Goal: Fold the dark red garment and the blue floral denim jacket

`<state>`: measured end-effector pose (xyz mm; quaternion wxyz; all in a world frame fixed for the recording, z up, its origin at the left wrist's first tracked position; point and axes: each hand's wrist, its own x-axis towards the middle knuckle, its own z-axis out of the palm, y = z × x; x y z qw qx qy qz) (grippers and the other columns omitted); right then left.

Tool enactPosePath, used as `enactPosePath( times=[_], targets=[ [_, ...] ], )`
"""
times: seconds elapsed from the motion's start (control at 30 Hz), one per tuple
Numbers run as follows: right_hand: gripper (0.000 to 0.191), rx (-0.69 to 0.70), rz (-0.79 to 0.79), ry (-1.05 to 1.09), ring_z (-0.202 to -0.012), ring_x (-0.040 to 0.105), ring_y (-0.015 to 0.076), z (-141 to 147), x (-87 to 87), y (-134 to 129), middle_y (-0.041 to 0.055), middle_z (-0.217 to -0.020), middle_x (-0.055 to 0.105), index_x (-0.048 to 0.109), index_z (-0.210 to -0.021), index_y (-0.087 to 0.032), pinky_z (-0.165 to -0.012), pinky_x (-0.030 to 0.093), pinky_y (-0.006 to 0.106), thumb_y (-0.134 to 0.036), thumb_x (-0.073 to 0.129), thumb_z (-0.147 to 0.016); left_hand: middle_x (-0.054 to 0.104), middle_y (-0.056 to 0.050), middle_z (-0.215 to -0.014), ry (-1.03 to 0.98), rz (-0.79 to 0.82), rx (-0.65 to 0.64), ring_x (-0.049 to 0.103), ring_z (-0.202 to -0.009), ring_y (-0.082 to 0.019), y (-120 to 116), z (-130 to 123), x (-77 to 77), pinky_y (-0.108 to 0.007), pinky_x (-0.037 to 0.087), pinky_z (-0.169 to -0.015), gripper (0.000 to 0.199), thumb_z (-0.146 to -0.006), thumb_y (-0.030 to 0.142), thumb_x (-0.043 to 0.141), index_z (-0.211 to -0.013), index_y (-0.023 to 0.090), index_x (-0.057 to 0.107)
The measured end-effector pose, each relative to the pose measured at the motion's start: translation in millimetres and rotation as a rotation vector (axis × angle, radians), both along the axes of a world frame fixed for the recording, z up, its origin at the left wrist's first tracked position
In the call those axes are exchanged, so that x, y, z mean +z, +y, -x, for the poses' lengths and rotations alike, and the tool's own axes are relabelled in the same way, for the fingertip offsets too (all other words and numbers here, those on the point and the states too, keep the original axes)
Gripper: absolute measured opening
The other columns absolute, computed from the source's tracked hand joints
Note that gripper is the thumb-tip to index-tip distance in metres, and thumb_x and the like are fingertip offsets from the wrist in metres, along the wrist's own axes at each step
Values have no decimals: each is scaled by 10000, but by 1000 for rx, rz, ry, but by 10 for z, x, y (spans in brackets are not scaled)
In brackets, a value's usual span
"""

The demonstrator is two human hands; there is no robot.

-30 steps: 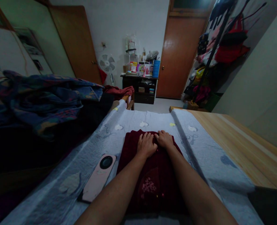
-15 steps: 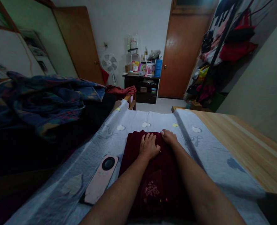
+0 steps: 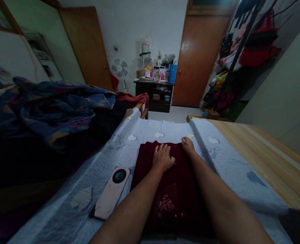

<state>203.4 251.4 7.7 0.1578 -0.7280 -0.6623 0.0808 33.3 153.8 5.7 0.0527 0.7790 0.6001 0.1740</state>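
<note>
A dark red garment [image 3: 165,189], folded into a rough rectangle with a pink flower pattern near its lower part, lies on the pale blue sheet [image 3: 231,169]. My left hand [image 3: 163,157] rests on its upper middle, palm down with the fingers spread. At the garment's far right corner is my right hand [image 3: 187,145], its fingers closed on the edge of the cloth. A pink phone [image 3: 111,193] with a round black camera ring lies on the sheet to the left of the garment.
Blue patterned clothing [image 3: 50,108] is heaped on dark cloth at the left. A bare wooden board [image 3: 261,142] borders the sheet on the right. Beyond the far edge stand a black cabinet [image 3: 152,106], a white fan [image 3: 119,68] and hanging bags [image 3: 256,54].
My right hand has shifted slightly right along the garment's far edge, and its fingers are more closed. My left hand stays spread on the cloth.
</note>
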Motion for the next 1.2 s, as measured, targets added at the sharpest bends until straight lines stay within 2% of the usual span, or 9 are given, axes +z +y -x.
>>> enactPosePath(
  times=[0.17,0.27,0.4,0.47,0.6,0.8,0.97,1.07,1.2],
  targets=[
    [441,-59,-142,15,-1166,508,267,101,169,-178,165,-1243,589,580,-1278,-119,-986,346,343,-172,333,-916,460,-72,-1490,-21,-6,9,330,-1410,-245,1,-9,14,-451,182,-1196,582,-843,362,465,-1391,167,490],
    [425,-41,-133,26,-1156,529,251,209,213,-355,144,-1240,595,597,-1255,-148,-985,360,329,-160,408,-874,469,-72,-1483,-19,-14,12,335,-1409,-246,0,-6,0,-454,190,-1194,556,-861,352,462,-1386,173,495],
    [419,-16,-68,39,-1151,556,231,346,174,-647,136,-1235,622,587,-1248,-134,-975,383,322,-163,428,-861,501,-75,-1458,-28,-92,7,363,-1396,-235,4,6,-67,-446,217,-1185,478,-928,296,380,-1367,166,519],
    [447,-9,-40,42,-1246,498,238,401,125,-787,138,-1339,571,544,-1301,-132,-1027,358,357,-173,408,-877,516,-70,-1446,-46,-127,5,380,-1388,-229,13,15,-103,-442,230,-1179,453,-945,266,358,-1352,175,534],
    [517,19,-10,3,-1436,257,259,486,12,-983,126,-1522,389,442,-1414,-106,-1143,221,446,-216,377,-913,533,-65,-1430,-92,-121,-2,411,-1369,-220,54,38,-135,-445,257,-1167,426,-929,195,382,-1315,201,562],
    [521,39,-13,-75,-1466,178,259,552,-58,-1033,98,-1549,351,462,-1422,-121,-1171,138,459,-268,368,-931,564,-68,-1380,-174,-164,51,458,-1314,-182,103,93,-107,-392,291,-1155,460,-855,69,382,-1239,201,597],
    [529,34,-32,-97,-1462,194,256,579,-52,-1044,93,-1545,359,480,-1415,-121,-1173,128,452,-280,361,-925,524,-135,-1393,-114,-272,296,385,-1362,-268,71,120,-68,-449,243,-1169,435,-845,117,418,-1244,137,591],
    [530,28,-43,-90,-1462,196,255,590,-47,-1064,83,-1544,363,484,-1414,-123,-1176,120,451,-276,362,-921,508,-156,-1414,-59,-252,363,371,-1371,-283,59,109,-61,-455,229,-1170,481,-854,141,405,-1314,85,536],
    [530,25,-52,-89,-1461,201,256,596,-43,-1080,77,-1545,361,488,-1412,-130,-1176,120,452,-270,368,-915,458,-165,-1471,33,-151,373,297,-1420,-298,71,100,-56,-483,167,-1184,513,-882,185,366,-1357,52,507]
  ],
)
